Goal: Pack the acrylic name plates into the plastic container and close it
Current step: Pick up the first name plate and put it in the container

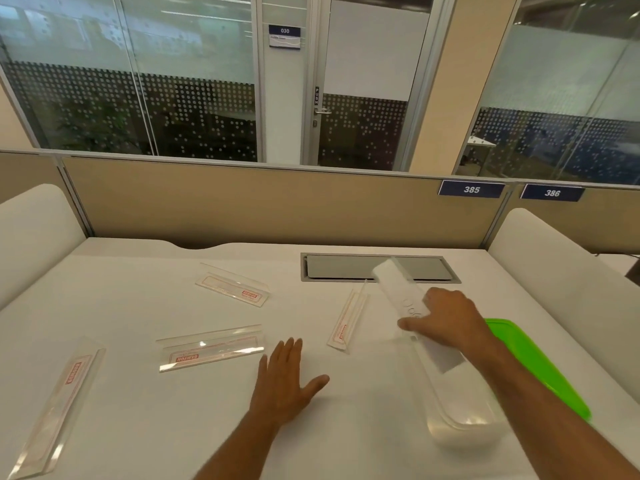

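Observation:
My right hand (445,320) grips a clear acrylic name plate with a white insert (394,285), tilted over the near-left rim of the clear plastic container (464,424). The container's green lid (530,362) lies flat to its right, partly under my right forearm. My left hand (285,379) rests flat on the white table, fingers spread, holding nothing. Several more name plates with red print lie on the table: one just left of the right hand (346,320), one in front of my left hand (211,348), one farther back (233,285), one at the near left (59,407).
A grey cable hatch (346,268) is set into the table behind the held plate. Beige partition panels (277,206) with tags 385 and 386 bound the far edge. White curved dividers (31,230) flank both sides.

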A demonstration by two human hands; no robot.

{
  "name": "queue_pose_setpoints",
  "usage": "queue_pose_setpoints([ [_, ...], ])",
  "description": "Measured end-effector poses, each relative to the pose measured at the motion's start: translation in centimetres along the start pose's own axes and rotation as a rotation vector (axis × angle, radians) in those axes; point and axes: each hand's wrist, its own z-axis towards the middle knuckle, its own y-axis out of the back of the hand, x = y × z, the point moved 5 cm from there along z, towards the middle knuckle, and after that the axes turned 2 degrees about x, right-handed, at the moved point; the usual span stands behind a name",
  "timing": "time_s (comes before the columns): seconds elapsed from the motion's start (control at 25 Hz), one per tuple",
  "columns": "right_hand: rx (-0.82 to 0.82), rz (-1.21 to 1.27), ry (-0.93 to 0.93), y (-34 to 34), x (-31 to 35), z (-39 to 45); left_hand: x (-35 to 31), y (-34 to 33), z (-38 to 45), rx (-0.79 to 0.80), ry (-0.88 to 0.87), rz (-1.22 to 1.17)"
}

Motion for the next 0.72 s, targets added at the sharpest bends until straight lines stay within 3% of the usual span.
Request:
queue_pose_setpoints([
  [0.12, -0.023, -0.001, -0.204, -0.6, -4.1, -0.2, 0.7, -3.3, -0.5, 0.009, -0.050, 0.183],
  [0.28, 0.046, 0.021, -0.348, -2.7, -7.7, -1.4, 1.2, -4.6, -0.4, 0.041, -0.050, 0.209],
  [0.48, 0.177, -0.003, -0.388, -6.4, -8.6, -2.2, 1.1, -4.6, -0.3, -0.003, -0.049, 0.284],
  [0.72, 0.207, -0.119, -0.395, -9.3, -8.8, -1.9, 1.2, -4.5, -0.3, -0.031, -0.036, 0.310],
])
